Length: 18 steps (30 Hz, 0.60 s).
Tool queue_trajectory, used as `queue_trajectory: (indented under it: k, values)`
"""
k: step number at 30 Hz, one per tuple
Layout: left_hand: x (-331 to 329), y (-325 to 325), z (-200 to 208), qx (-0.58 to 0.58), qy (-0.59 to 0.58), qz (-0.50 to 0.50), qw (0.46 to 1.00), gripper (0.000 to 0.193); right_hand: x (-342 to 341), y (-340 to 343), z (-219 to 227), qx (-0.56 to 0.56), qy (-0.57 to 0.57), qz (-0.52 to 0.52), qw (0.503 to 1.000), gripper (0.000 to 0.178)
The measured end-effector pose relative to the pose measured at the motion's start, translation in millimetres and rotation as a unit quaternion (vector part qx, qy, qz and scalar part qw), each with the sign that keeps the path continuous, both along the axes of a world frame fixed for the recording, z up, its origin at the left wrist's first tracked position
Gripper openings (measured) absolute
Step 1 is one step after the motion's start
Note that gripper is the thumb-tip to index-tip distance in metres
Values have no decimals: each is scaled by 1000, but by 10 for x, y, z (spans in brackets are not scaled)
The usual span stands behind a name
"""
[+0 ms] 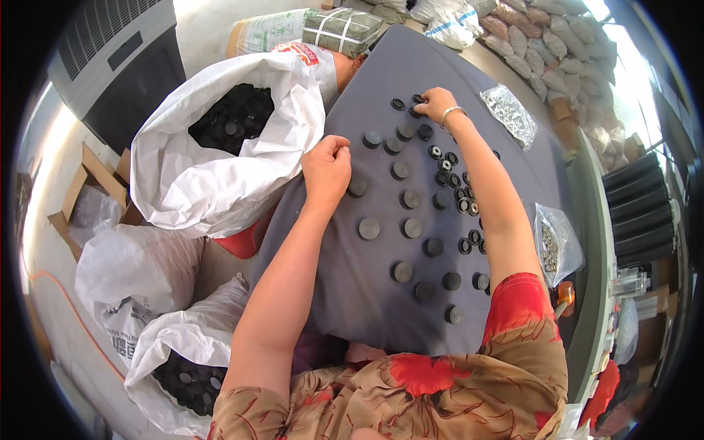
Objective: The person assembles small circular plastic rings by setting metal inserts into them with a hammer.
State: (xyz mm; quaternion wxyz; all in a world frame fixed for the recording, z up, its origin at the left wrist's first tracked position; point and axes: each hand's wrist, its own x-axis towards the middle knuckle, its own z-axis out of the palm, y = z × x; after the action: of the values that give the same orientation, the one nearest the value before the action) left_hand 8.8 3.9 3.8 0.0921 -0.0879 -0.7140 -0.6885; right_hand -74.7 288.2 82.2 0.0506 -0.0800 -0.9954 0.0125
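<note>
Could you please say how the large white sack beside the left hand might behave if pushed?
The white sack is likely floppy, given its creased walls. It may feel heavy, holding many black parts. Its open mouth could spill some if tipped.

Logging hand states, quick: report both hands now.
Left hand: fingers curled; whether it holds anything cannot be told.
Right hand: at small black round parts; grip cannot be told.
</note>
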Motion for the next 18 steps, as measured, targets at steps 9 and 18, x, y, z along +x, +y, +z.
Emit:
queue_trajectory:
  k: [9,18]
  values:
    - [-6,7,19,11,-13,0,1000,11,138,423,-154,-61,24,-62,996,30]
    - [12,8,38,6,-6,-2,1000,10,-66,356,-289,-24,18,-79,996,31]
